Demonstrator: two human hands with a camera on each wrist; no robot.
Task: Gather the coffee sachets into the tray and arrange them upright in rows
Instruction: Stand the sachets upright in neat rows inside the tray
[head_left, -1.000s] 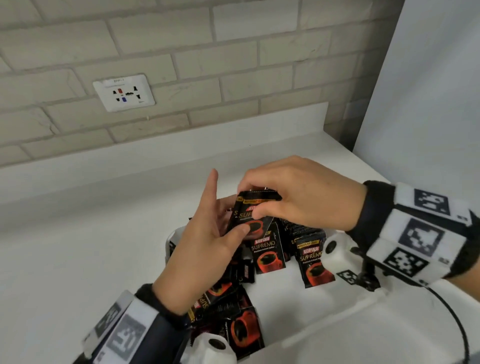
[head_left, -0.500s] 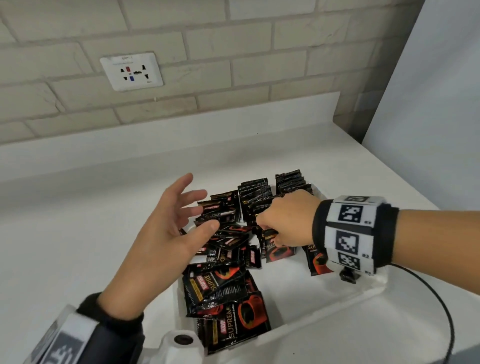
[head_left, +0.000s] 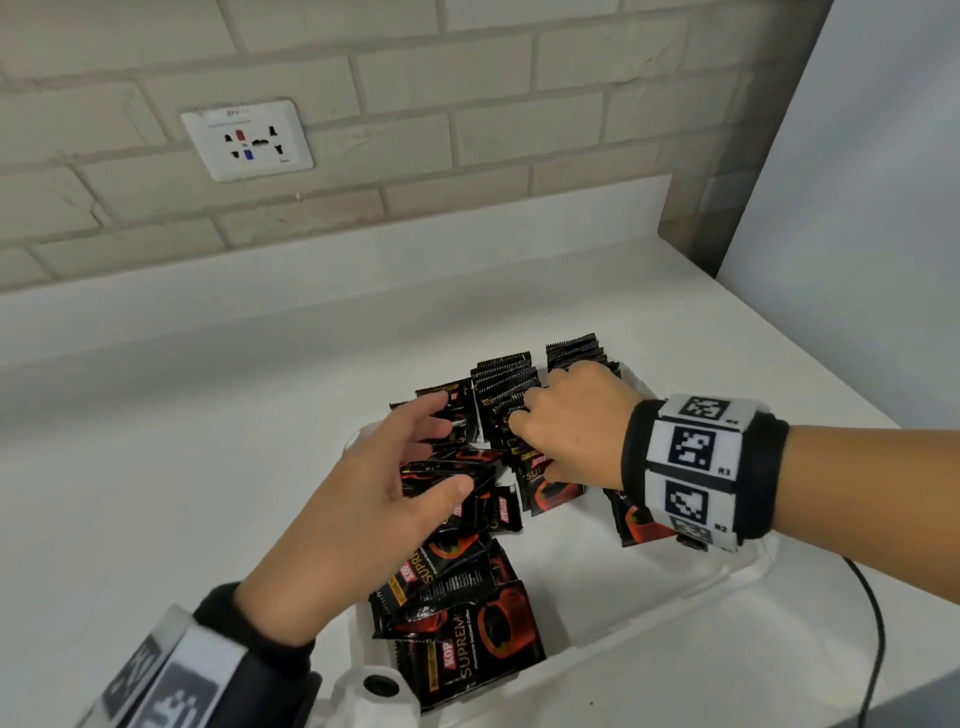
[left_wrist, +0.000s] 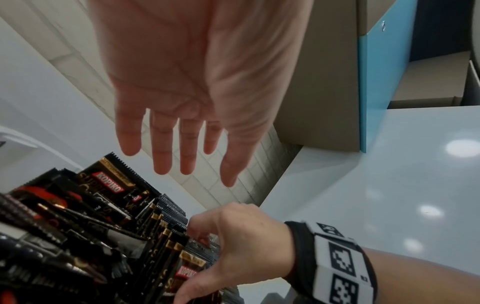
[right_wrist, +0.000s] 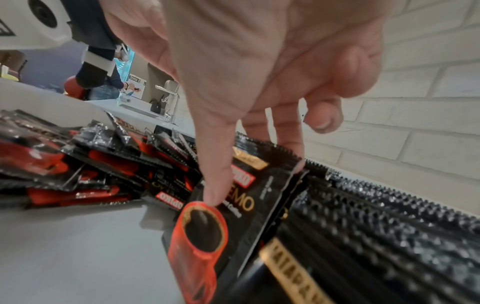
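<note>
White desk under brick wall; tray holds all sachets. Loose sachet pile lies flat beneath left hand, fingers released, probably reaching. Right hand fingers pinch front sachet, seating it upright against row.

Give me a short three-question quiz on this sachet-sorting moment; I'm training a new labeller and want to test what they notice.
1. True or false: the left hand grips a coffee sachet.
2. Where does the right hand pinch the front sachet of the upright rows?
A. its top edge and face
B. its bottom corner
C. nowhere
3. Fill in: the loose sachets lie flat and jumbled in the white ____.

Key:
1. False; its fingers are straight and spread above the pile.
2. A; thumb on the printed face, fingers behind the top edge.
3. tray
</note>
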